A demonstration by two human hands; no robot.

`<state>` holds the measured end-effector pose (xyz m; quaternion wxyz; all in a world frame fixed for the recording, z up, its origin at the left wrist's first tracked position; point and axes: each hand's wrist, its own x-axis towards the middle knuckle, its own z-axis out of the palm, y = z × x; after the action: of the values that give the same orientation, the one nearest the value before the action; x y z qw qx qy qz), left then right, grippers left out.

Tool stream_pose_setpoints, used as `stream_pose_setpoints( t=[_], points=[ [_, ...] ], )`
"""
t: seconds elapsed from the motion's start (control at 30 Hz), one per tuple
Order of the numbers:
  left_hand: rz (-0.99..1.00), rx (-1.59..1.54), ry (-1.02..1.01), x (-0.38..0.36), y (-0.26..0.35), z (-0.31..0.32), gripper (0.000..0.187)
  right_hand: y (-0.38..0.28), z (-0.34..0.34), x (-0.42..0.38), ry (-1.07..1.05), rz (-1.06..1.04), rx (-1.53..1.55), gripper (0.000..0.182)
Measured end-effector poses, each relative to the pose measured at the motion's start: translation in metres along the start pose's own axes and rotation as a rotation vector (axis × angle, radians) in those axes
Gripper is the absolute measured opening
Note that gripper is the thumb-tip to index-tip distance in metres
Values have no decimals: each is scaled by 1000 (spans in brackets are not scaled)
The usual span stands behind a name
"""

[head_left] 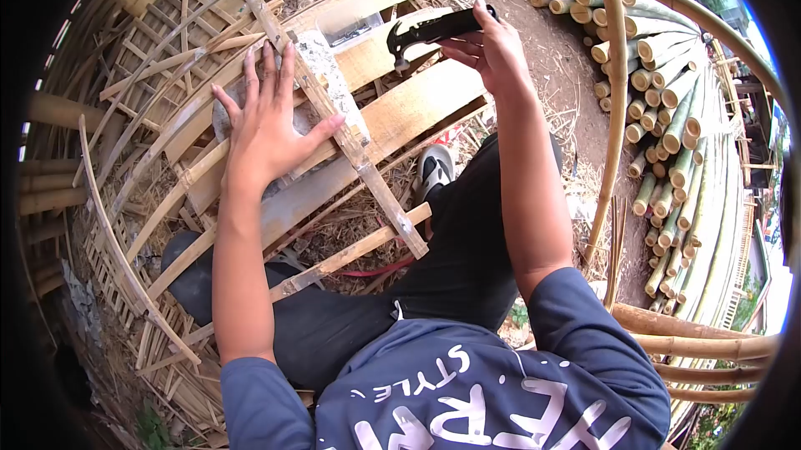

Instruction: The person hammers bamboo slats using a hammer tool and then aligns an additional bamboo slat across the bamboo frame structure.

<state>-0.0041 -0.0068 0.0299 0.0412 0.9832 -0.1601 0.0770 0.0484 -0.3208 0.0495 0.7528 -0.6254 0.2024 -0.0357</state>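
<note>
Hammer (434,30), black and claw-headed, gripped in the right hand (492,53) with fingers curled tight round the handle, raised above the pale planks and lying nearly level, head pointing toward the left hand and handle end poking out just past the fingertips at the top. Left hand (267,128) pressed flat, fingers spread wide apart, closed on nothing, palm down on a grey lump of stone (250,116) and over a narrow bamboo strip (334,116) running slantwise from upper left down to lower right. Thumb reaching out to touch the strip just beside the grey patch on its middle stretch. Hammer head hanging near the upper part of that strip, apart from it, with open air between claw and wood, and well clear of the flat hand. Beneath both hands, broad split-bamboo planks (417,108) laid side by side, crossing under the strip. Black trousers (467,225) below, one knee bent up toward the planks, a white-and-black shoe (435,170) showing just under the plank edge. Dark blue shirt (467,391) with white lettering along the bottom. Woven bamboo lattice (133,83) to the left, curved slats bowed round it. Stacked bamboo poles (667,116), cut ends showing, to the right, with a long bent bamboo hoop (619,116) arching in front of them over bare reddish earth.
</note>
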Motion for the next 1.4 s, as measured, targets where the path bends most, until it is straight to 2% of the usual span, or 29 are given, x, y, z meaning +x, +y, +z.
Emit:
stream_pose_setpoints(
  t=[0.03,0.13,0.17,0.23,0.27,0.4,0.43,0.5,0.57,0.63,0.77,0.9,1.0,1.1,1.23,1.37,1.4],
  points=[
    [1,-10,5,0,0,0,117,0,-10,5,-100,-1,244,38],
    [5,-31,12,-1,0,0,115,-3,-27,14,-162,-15,748,26],
    [5,-28,13,-1,0,1,115,-3,-34,18,-218,38,962,26],
    [7,-21,17,-1,-1,1,115,-9,-47,19,-416,195,1228,30],
    [9,-17,23,-1,-1,1,115,-9,-51,20,-461,209,1304,35],
    [4,-10,12,-1,1,-1,116,-14,-44,11,-422,225,1301,33],
    [8,-9,20,0,0,-2,116,-12,-39,8,-358,207,1245,31],
    [17,-12,34,-1,0,-1,116,-10,-38,6,-444,314,1116,31],
    [15,-8,31,-1,0,-2,116,-3,-26,5,-261,313,979,25],
    [15,-8,29,-1,1,-3,116,2,-16,8,-213,396,977,22],
    [23,-20,33,-1,0,-2,116,8,-3,10,-151,416,1051,27],
    [26,-33,38,-1,0,-1,115,2,1,5,-168,386,1187,43],
    [0,-29,4,-1,1,-3,117,-1,-1,2,-290,355,1260,40],
    [-10,-19,2,-1,-1,-2,119,-2,-2,-5,-504,253,1211,40],
    [-10,-12,12,-1,0,-1,119,-2,-3,-6,-804,236,1168,37],
    [-8,-20,10,-1,0,-2,119,1,-8,-3,-892,198,957,39],
    [-2,-21,15,-1,0,-1,118,0,-5,-3,-836,159,899,37]
  ],
)
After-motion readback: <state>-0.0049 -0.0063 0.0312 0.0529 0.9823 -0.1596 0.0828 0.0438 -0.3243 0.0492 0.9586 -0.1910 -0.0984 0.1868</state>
